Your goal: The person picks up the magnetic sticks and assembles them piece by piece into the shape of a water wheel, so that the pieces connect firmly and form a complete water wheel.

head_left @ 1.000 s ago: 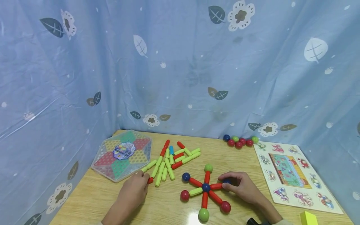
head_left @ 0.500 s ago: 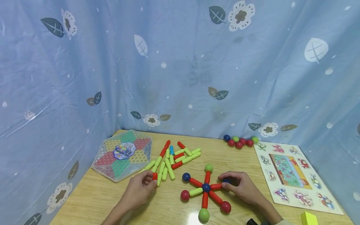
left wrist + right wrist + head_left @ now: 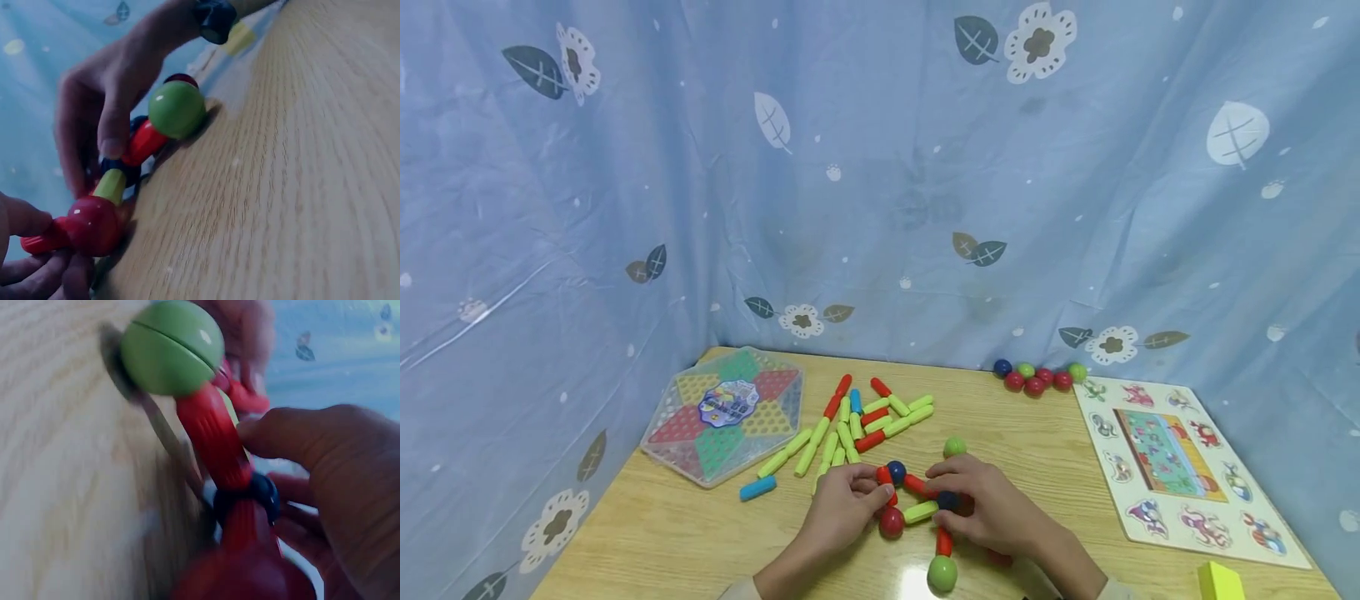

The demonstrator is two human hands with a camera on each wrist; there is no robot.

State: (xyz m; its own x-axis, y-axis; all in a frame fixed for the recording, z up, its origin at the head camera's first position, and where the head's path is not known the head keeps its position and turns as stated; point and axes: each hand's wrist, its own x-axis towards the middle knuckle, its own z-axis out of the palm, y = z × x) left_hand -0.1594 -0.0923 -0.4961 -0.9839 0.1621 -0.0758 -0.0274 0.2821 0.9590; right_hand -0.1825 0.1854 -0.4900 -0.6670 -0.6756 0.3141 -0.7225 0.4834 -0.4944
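Note:
My left hand (image 3: 846,508) pinches a short red stick (image 3: 886,477) between thumb and fingers. The stick lies between a blue ball (image 3: 896,472) and a dark red ball (image 3: 892,522), its end right at the red one in the left wrist view. My right hand (image 3: 996,510) grips the star-shaped ball-and-stick model around its dark blue centre ball (image 3: 947,501). A yellow-green stick (image 3: 921,512) runs from that centre to the dark red ball. Green balls (image 3: 942,573) end the near and far arms. The right-hand arms are mostly hidden under my right hand.
Loose yellow-green, red and blue sticks (image 3: 812,447) lie in a pile behind my left hand. A single blue stick (image 3: 757,488) lies farther left, by the hexagonal board (image 3: 681,454). Several balls (image 3: 1034,386) cluster at the back; an animal puzzle board (image 3: 1150,525) and yellow block (image 3: 1221,582) sit right.
My left hand has carried the red stick rightward from the pile to the model. My right hand has moved left from the right blue ball to the centre. The lone blue stick now shows.

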